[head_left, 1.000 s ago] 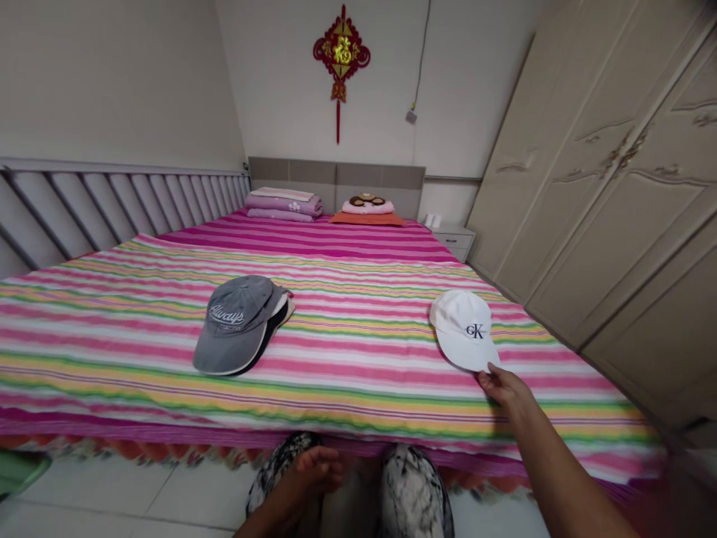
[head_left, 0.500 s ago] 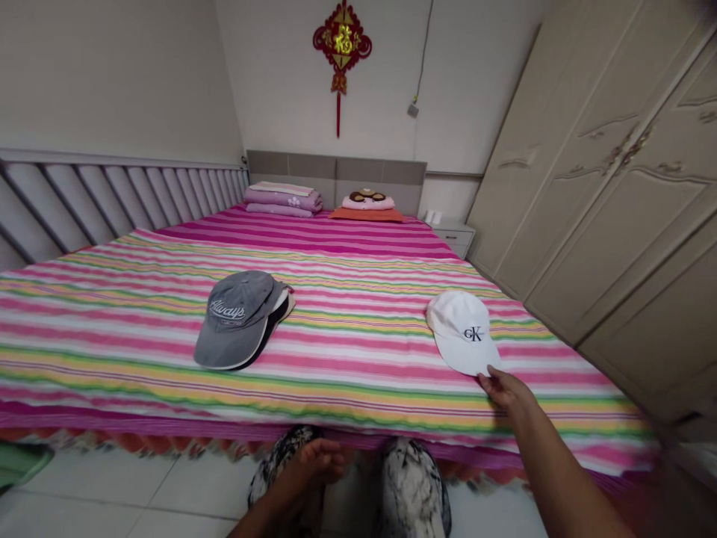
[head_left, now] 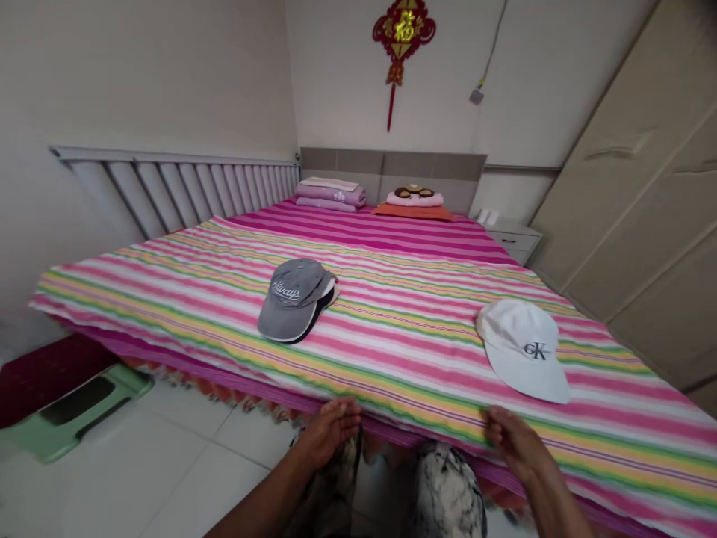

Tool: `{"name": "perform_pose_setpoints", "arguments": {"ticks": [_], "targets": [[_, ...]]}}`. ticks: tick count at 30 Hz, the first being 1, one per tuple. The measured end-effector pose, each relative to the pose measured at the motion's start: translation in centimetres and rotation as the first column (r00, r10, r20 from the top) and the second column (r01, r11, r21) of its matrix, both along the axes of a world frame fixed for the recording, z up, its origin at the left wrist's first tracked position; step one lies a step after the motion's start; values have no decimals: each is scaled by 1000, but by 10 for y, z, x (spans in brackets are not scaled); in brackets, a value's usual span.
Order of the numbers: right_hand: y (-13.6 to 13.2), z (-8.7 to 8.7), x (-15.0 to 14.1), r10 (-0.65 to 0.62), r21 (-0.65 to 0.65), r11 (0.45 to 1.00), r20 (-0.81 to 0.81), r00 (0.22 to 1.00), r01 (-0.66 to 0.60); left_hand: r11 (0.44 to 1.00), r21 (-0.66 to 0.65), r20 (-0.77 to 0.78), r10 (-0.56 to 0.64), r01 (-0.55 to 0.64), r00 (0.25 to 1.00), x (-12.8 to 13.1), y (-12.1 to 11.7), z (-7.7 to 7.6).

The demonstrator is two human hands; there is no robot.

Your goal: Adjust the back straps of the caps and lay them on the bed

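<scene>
A white baseball cap with dark "CK" letters lies on the striped sheet at the right, its brim towards me. My right hand is just in front of that cap, apart from it, with slightly bent fingers and nothing in them. On the left, a grey cap with white "Always" lettering rests on top of other caps, of which dark and pale edges show. Over my knee, near the bed's front edge, my left hand is loosely open and holds nothing.
The bed is covered by a striped sheet. Folded purple bedding and a pink-and-orange pile lie by the headboard. A green stool stands on the floor at left, a wardrobe at right.
My right hand has let go of the white cap's brim and drawn back towards me. My left hand has risen to the bed edge. The view has turned left.
</scene>
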State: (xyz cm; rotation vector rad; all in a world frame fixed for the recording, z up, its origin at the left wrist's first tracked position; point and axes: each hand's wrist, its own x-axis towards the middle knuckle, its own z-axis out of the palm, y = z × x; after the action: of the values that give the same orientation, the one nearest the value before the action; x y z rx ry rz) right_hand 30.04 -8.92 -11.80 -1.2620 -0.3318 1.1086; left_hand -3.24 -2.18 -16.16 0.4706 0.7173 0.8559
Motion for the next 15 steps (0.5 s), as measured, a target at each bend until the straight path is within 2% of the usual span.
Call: {"name": "perform_pose_setpoints", "arguments": {"ticks": [4, 7, 9, 12, 15], "targets": [[-11, -18, -62, 55, -32, 998, -33, 998, -56, 987, -32, 39, 161, -160, 986, -19, 19, 16], [-14, -24, -91, 102, -83, 990, -89, 991, -110, 961, -21, 69, 277, -276, 958, -35, 35, 27], [-14, -25, -104, 131, -95, 985, -105, 986, -141, 922, -35, 63, 387, -386, 920, -47, 46, 36], [-12, -25, -116, 178, -84, 979, -86, 980, -185, 834, -83, 13, 548, -545, 837, -64, 66, 49], [-8, -23, -125, 209, -59, 975, -60, 976, -213, 768, -106, -47, 630, -631, 775, -80, 87, 60]]}}
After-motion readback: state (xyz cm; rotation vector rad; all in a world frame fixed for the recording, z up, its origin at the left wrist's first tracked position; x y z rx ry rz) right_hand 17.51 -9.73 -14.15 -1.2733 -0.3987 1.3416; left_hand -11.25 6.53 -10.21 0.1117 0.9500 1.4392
